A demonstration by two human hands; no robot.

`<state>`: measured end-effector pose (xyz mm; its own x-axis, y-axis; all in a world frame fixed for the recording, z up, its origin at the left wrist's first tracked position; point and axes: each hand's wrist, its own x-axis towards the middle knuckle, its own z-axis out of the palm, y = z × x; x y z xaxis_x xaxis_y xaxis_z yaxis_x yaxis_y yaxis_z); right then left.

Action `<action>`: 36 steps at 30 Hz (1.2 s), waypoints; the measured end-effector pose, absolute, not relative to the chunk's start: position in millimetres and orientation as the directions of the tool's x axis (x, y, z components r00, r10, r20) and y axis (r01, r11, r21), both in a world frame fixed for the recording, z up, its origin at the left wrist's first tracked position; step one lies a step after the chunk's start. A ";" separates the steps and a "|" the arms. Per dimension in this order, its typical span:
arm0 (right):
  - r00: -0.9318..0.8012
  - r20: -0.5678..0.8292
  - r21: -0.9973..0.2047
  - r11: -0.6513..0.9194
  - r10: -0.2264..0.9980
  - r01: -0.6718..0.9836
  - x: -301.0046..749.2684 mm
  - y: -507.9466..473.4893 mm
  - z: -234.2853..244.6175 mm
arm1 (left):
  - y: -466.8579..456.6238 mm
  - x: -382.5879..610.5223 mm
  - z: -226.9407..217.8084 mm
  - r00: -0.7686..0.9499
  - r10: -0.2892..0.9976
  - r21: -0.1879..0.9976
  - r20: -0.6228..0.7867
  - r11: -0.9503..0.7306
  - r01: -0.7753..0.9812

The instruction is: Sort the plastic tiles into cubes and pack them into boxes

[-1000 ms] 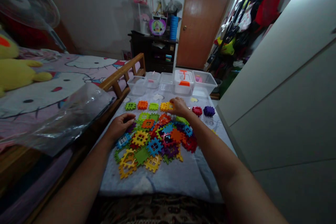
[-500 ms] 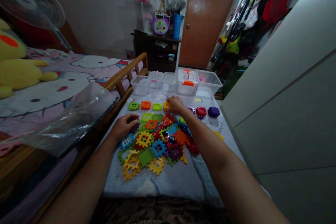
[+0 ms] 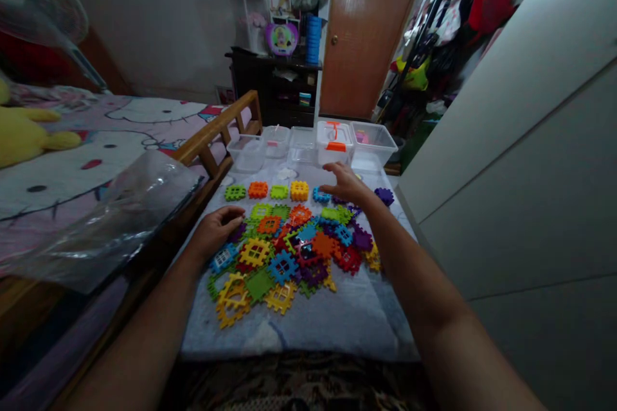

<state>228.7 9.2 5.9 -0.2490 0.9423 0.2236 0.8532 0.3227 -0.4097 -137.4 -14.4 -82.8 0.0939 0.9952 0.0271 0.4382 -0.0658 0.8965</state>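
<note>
My right hand [image 3: 344, 181] hovers with fingers apart at the back row, just above a small stack of blue notched plastic tiles [image 3: 321, 194]. Left of it in that row sit a yellow stack [image 3: 299, 191], a lime stack [image 3: 279, 192], an orange stack [image 3: 258, 189] and a green stack [image 3: 235, 192]. My left hand [image 3: 219, 229] rests at the left edge of a loose pile of interlocking tiles [image 3: 283, 266], fingers loosely bent, thumb apart. Beside its fingertips lies a purple tile [image 3: 238, 232]; I cannot tell whether they touch it. My right hand partly hides the stacks behind it.
Clear plastic boxes [image 3: 247, 153] line the table's far end, one with an orange-handled lid [image 3: 335, 141]. A wooden bed rail [image 3: 219, 131] and a plastic bag [image 3: 125, 218] are on the left. White cabinet fronts [image 3: 506, 160] stand close on the right.
My right hand has lifted off the yellow stack and moved right, over the blue one. The left hand stays by the pile. The view has shifted slightly.
</note>
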 end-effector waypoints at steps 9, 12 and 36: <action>-0.038 -0.041 -0.572 0.007 0.998 0.821 342.2 -109.2 -4.7 | -16.1 -135.3 -77.3 0.058 0.998 0.862 -0.011 -0.020 0.507; 0.050 -0.092 -0.506 -0.090 0.995 0.858 350.1 -128.3 -28.9 | -15.7 -135.8 -79.2 0.047 0.999 0.853 -0.019 -0.009 0.523; 0.229 0.485 -0.599 0.130 0.844 0.790 324.6 -120.6 -66.6 | -15.6 -136.7 -80.9 0.031 0.999 0.837 -0.016 -0.004 0.548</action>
<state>324.6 -120.6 -66.6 0.2291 0.8439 0.4851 0.7904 0.1296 -0.5987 -136.7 -15.6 -80.9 0.0311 0.9994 -0.0156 0.5476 -0.0040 0.8367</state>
